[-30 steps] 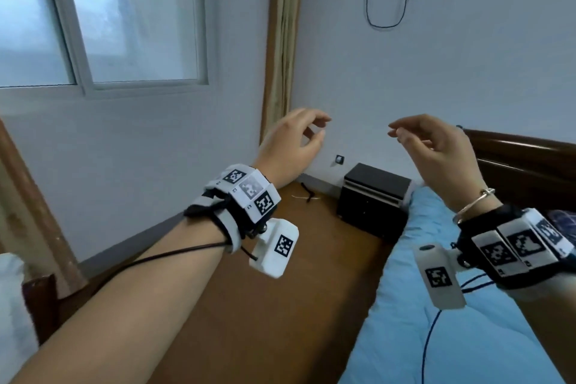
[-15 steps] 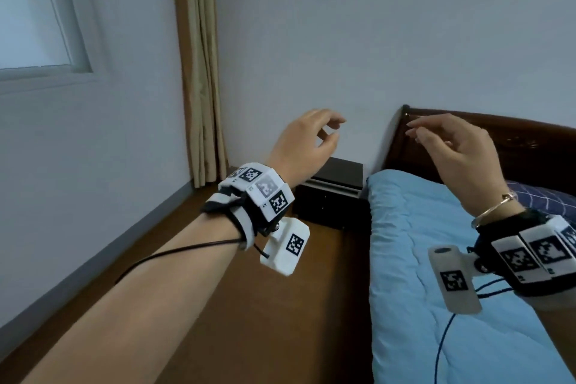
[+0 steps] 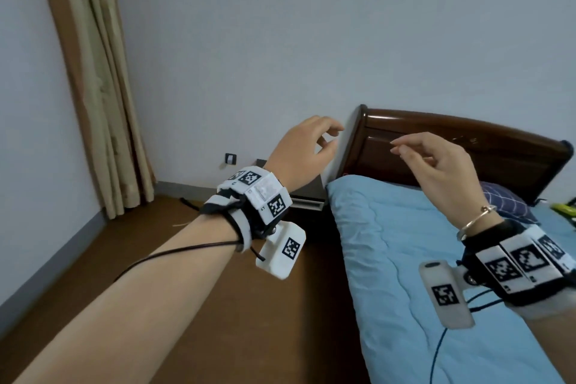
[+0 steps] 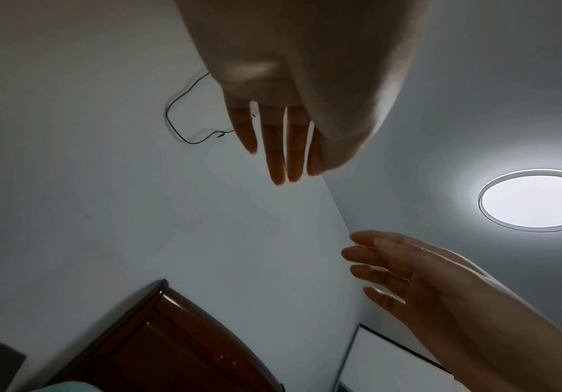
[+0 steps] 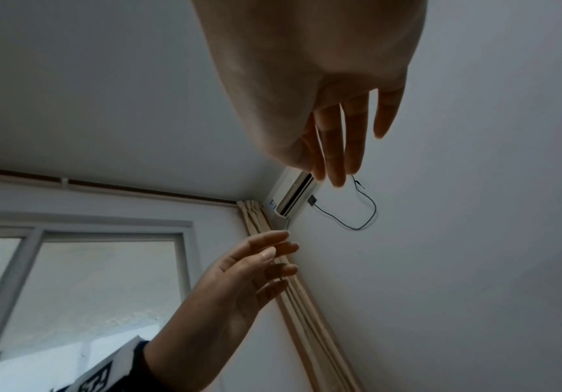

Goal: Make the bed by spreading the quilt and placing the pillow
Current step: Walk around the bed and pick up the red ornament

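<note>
A light blue quilt (image 3: 405, 259) lies spread over the bed at the right of the head view. A dark blue checked pillow (image 3: 505, 203) shows behind my right wrist, near the dark wooden headboard (image 3: 467, 146). My left hand (image 3: 307, 150) hangs in the air left of the bed, fingers relaxed and holding nothing. My right hand (image 3: 436, 165) is raised over the quilt, fingers loosely extended and empty. Both wrist views look up at straight fingers (image 4: 279, 148) (image 5: 336, 148) against wall and ceiling.
A dark bedside cabinet (image 3: 307, 199) stands between my left wrist and the bed. Beige curtains (image 3: 103, 87) hang in the left corner. Brown wooden floor (image 3: 218, 321) runs beside the bed. Something green (image 3: 565, 209) lies at the far right edge.
The view has swung right: the window has left the frame and the headboard and more of the bed have come in. Both hands stay raised and empty, much as before.
</note>
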The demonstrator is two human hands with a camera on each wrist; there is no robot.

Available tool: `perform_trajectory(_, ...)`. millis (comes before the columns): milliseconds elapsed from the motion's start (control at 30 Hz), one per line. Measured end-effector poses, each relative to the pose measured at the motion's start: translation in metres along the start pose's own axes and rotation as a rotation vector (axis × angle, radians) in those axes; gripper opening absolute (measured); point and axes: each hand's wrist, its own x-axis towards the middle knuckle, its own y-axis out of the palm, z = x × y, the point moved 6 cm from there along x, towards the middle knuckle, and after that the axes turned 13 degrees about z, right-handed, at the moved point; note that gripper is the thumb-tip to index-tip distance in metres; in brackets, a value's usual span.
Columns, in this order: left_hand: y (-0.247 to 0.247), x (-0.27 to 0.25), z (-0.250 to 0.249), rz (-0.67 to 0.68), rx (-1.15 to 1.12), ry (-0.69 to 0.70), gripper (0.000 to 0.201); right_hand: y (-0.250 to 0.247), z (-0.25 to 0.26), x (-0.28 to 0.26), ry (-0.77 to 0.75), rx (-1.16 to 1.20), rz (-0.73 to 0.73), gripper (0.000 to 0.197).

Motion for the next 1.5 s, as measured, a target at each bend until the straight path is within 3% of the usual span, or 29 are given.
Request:
perform_trajectory(333, 0.013, 0.199, 0.188, 0.002, -0.069, 0.009, 0.025, 0.065, -0.108, 0.237, 0.062, -0.011, -0.069, 0.018)
perform_trajectory(833, 0.159, 0.503, 0.432, 0.240, -0.264, 0.064, 0.025, 0.120, -0.350, 0.492, 0.312, -0.176, -0.154, 0.017)
perform_trajectory(1033, 0.257, 0.609, 0.492, 0.366, -0.337, 0.074, 0.023, 0.118, -0.464, 0.555, 0.440, -0.208, -0.163, 0.021)
perform_trajectory(1233, 0.384, 0.697, 0.542, 0.486, -0.333, 0.056, 0.025, 0.118, -0.609, 0.600, 0.527, -0.196, -0.160, 0.021)
perform_trajectory(1500, 0.558, 0.798, 0.618, 0.717, -0.259, -0.159, 0.029, 0.137, -0.830, 0.655, 0.716, -0.249, 0.014, 0.029)
